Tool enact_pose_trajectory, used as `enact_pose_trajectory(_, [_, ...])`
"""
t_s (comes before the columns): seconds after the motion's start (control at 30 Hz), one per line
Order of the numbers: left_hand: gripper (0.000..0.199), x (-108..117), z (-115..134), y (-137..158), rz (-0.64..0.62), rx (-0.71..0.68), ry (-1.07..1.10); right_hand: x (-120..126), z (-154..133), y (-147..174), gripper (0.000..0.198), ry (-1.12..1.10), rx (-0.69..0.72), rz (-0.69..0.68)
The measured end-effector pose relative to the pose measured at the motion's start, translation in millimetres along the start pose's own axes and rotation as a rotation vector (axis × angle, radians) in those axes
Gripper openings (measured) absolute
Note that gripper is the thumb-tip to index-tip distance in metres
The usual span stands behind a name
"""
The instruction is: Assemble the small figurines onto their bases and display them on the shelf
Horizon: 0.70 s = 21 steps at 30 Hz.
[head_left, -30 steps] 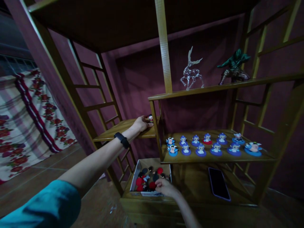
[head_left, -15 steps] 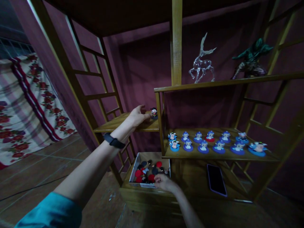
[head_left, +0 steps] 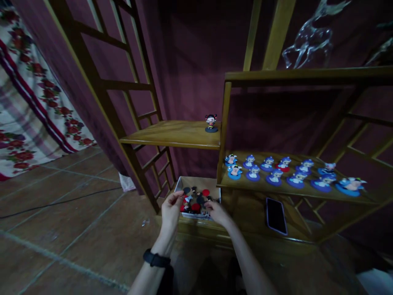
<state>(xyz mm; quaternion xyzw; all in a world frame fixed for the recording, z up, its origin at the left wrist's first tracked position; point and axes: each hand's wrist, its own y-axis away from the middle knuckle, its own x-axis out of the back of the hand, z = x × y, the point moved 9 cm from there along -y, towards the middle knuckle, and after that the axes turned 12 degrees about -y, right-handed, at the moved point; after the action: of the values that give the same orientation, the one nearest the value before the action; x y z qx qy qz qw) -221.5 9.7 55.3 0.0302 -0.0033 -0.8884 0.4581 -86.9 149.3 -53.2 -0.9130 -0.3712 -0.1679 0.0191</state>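
A shallow white box (head_left: pixel 180 182) with a brown inside holds small figurines, red discs (head_left: pixel 205 192) and dark discs (head_left: pixel 200 200). My left hand (head_left: pixel 171 207) is at its left side, fingers closed together beside a dark disc (head_left: pixel 186 190); what they hold, if anything, I cannot make out. Over the box's right part, my right hand (head_left: pixel 216 211) has its fingertips pinched among the small pieces, and any piece in them is hidden. A black-haired figurine (head_left: pixel 211 121) stands upright on a dark round base at the right end of the left shelf (head_left: pixel 172 133).
Two rows of small figurines (head_left: pixel 274 177) on purple, blue and red bases stand on the right shelf (head_left: pixel 264 191). A phone (head_left: pixel 276 216) lies below them. A clear deer ornament (head_left: pixel 310 41) is on the upper shelf. A cable (head_left: pixel 61 201) crosses the tiled floor.
My left hand has let go of the black-haired figurine on the left shelf and come down to the box. My right hand has moved from the box's front edge in over its contents. The view has tilted down.
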Motion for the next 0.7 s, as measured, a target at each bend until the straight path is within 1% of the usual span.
enact_pose_trajectory(0.07, [0.018,-3,-47,-16,-0.030,0.172,0.063,9,0,-2,0.026,0.058,0.033,0.057])
enact_pose_trajectory(0.1, [0.019,-4,-63,-23,-0.034,0.232,0.080,14,2,-3,0.027,0.074,0.035,0.086])
enact_pose_trajectory(0.17, [0.022,-9,-82,-38,-0.033,0.306,0.099,21,8,-7,0.028,0.077,0.021,0.125])
enact_pose_trajectory(0.33, [0.027,-26,-94,-71,-0.065,0.342,0.183,22,27,-21,0.029,0.013,-0.033,0.173])
enact_pose_trajectory(0.43, [0.024,-30,-99,-79,-0.073,0.386,0.215,19,35,-30,0.032,-0.017,-0.062,0.217])
enact_pose_trajectory(0.5, [0.022,-32,-101,-80,-0.116,0.439,0.242,17,37,-35,0.033,-0.013,-0.076,0.232])
enact_pose_trajectory(0.6, [0.022,-27,-99,-79,-0.167,0.535,0.337,17,43,-39,0.033,0.028,-0.095,0.268])
enact_pose_trajectory(0.7, [0.022,-10,-96,-80,-0.140,0.623,0.460,25,48,-41,0.035,0.101,-0.112,0.333])
